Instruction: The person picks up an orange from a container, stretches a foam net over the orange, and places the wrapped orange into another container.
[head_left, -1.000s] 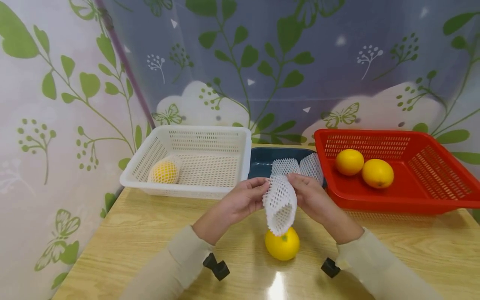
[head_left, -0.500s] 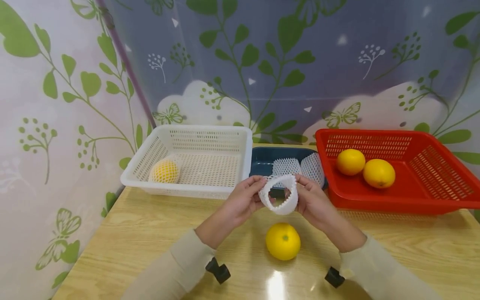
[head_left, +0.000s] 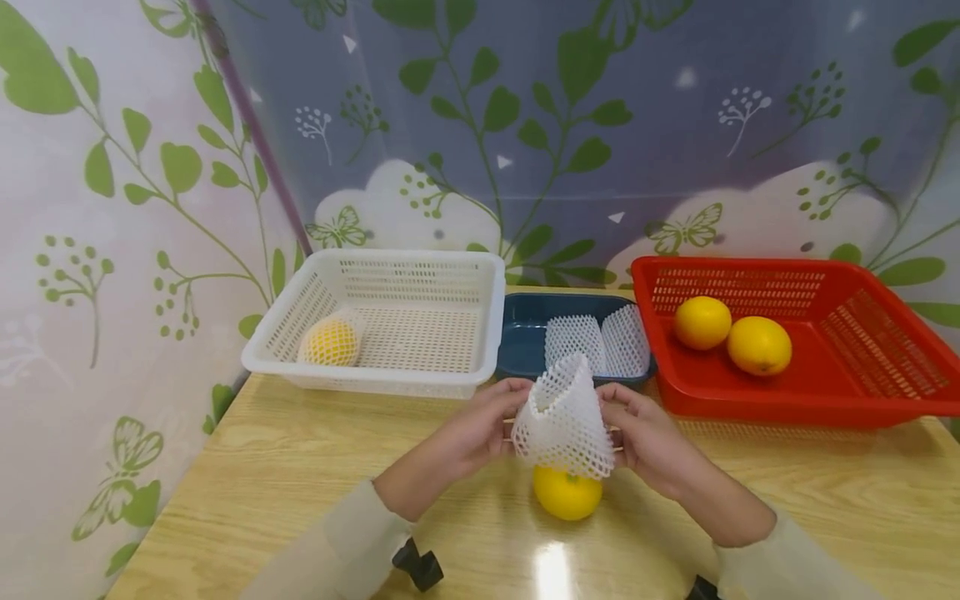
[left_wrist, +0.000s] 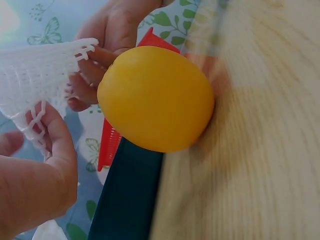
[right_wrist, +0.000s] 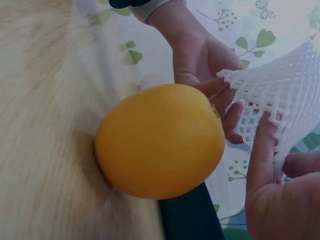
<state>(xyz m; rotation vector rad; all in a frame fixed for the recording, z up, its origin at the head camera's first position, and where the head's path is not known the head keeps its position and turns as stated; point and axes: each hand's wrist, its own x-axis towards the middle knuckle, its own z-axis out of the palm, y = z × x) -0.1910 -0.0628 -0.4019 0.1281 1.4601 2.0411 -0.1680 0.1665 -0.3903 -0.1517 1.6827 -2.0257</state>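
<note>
Left hand [head_left: 480, 423] and right hand [head_left: 651, 440], about equally near, hold the foam net [head_left: 567, 429] spread just above the yellow fruit [head_left: 567, 498].

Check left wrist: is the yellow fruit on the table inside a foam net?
No, the yellow fruit sits bare on the table, and the left hand and right hand hold the white foam net.

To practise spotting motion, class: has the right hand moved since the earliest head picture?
Yes. Judged against the red basket in the head view, the right hand has moved nearer the camera and slightly rightward.
</note>
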